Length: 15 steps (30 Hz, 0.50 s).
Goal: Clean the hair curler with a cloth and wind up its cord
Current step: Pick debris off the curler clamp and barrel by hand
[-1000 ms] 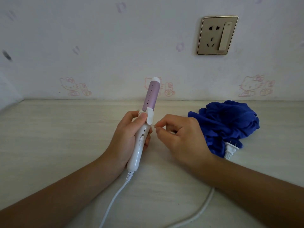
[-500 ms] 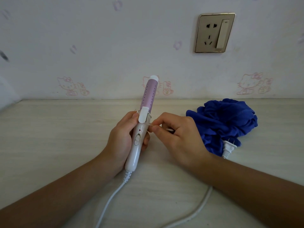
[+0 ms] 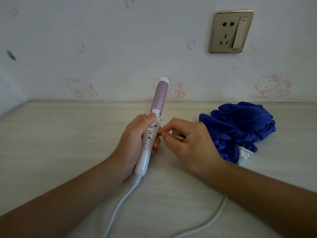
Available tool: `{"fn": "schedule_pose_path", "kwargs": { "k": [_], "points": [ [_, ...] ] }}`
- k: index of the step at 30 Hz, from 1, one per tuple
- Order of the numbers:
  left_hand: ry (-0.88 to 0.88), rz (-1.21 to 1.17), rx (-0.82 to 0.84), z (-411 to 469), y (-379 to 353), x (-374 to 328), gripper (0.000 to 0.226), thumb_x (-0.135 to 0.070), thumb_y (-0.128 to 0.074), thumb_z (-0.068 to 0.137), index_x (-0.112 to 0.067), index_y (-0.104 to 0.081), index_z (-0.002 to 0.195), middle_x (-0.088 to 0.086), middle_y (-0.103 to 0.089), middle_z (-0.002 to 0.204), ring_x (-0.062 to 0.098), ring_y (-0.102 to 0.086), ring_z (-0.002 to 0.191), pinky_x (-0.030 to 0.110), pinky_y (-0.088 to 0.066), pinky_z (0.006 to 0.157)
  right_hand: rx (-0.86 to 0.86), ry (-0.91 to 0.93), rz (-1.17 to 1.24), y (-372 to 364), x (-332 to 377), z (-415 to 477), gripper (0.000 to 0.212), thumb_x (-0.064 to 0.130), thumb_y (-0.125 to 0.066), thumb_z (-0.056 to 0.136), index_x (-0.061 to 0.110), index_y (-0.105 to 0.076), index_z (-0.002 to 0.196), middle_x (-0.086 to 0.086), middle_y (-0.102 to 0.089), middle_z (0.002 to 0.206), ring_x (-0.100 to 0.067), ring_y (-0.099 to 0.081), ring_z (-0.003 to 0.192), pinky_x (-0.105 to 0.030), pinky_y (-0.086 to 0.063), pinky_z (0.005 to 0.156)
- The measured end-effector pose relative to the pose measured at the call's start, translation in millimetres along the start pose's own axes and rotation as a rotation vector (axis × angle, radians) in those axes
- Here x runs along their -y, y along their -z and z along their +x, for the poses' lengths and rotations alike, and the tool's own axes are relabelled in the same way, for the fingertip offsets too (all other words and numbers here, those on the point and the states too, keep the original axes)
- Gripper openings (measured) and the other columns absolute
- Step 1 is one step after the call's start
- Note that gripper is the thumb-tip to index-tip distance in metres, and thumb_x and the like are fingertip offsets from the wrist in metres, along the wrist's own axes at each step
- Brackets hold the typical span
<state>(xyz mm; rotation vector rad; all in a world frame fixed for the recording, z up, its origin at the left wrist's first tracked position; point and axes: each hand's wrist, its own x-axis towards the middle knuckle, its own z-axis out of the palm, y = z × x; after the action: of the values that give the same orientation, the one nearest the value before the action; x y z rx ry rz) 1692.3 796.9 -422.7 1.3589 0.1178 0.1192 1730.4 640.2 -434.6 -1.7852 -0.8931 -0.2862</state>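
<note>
Head view: left hand point(image 3: 132, 141) grips white-purple plastic hair curler point(image 3: 160, 93); right hand point(image 3: 193, 143), pinching thin white stick point(image 3: 179, 138), dropped to handle point(image 3: 143, 160); crumpled blue cloth point(image 3: 240, 122), 3 o'clock, unused.

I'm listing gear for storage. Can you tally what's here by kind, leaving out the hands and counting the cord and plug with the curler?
hair curler: 1
blue cloth: 1
wall socket: 1
Total: 3
</note>
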Motion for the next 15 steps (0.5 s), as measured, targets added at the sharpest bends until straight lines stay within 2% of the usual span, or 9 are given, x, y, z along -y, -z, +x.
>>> {"fn": "schedule_pose_path", "kwargs": {
  "k": [3, 5, 9, 12, 15],
  "points": [
    [-0.010, 0.029, 0.005, 0.1, 1.3, 0.4, 0.038, -0.044, -0.067, 0.080, -0.009, -0.060, 0.092, 0.004, -0.059, 0.065, 0.018, -0.055, 0.053, 0.028, -0.045, 0.046, 0.055, 0.005, 0.022, 1.3, 1.1, -1.0, 0.023, 0.006, -0.066, 0.088, 0.027, -0.070, 0.078, 0.020, -0.048, 0.048, -0.008, -0.038, 0.042, -0.015, -0.031, 0.049],
    [-0.013, 0.040, -0.001, 0.5, 1.6, 0.9, 0.032, -0.047, -0.069, 0.074, -0.017, -0.062, 0.083, 0.000, -0.060, 0.063, 0.017, -0.055, 0.052, 0.028, -0.044, 0.046, 0.089, 0.020, 0.029, -1.0, 2.7, -2.6, 0.025, 0.006, -0.066, 0.088, 0.029, -0.071, 0.078, 0.021, -0.048, 0.048, -0.007, -0.037, 0.042, -0.011, -0.030, 0.049],
    [-0.018, 0.069, -0.022, 2.1, 1.3, 0.8, 0.031, -0.042, -0.064, 0.082, -0.012, -0.060, 0.090, 0.002, -0.063, 0.065, 0.019, -0.056, 0.053, 0.028, -0.045, 0.045, 0.023, -0.012, 0.018, 2.7, -0.5, -0.5, 0.025, 0.005, -0.066, 0.089, 0.028, -0.071, 0.080, 0.017, -0.047, 0.047, -0.008, -0.035, 0.043, -0.018, -0.031, 0.048],
    [0.003, 0.049, -0.039, 0.3, 0.5, 0.5, 0.027, -0.042, -0.062, 0.083, -0.015, -0.064, 0.085, -0.002, -0.062, 0.062, 0.016, -0.057, 0.051, 0.027, -0.046, 0.044, 0.109, 0.041, 0.011, 1.7, 2.8, -4.8, 0.022, 0.003, -0.067, 0.090, 0.023, -0.074, 0.084, 0.025, -0.051, 0.052, -0.007, -0.040, 0.043, -0.013, -0.033, 0.050],
    [0.025, 0.033, -0.049, -0.7, 1.4, 0.4, 0.032, -0.042, -0.059, 0.085, -0.011, -0.068, 0.088, 0.000, -0.064, 0.063, 0.017, -0.057, 0.051, 0.027, -0.047, 0.046, 0.156, 0.045, 0.016, 0.6, 3.5, -7.6, 0.016, 0.004, -0.067, 0.090, 0.017, -0.076, 0.087, 0.023, -0.050, 0.053, -0.008, -0.042, 0.045, -0.018, -0.037, 0.051]
  ]
}}
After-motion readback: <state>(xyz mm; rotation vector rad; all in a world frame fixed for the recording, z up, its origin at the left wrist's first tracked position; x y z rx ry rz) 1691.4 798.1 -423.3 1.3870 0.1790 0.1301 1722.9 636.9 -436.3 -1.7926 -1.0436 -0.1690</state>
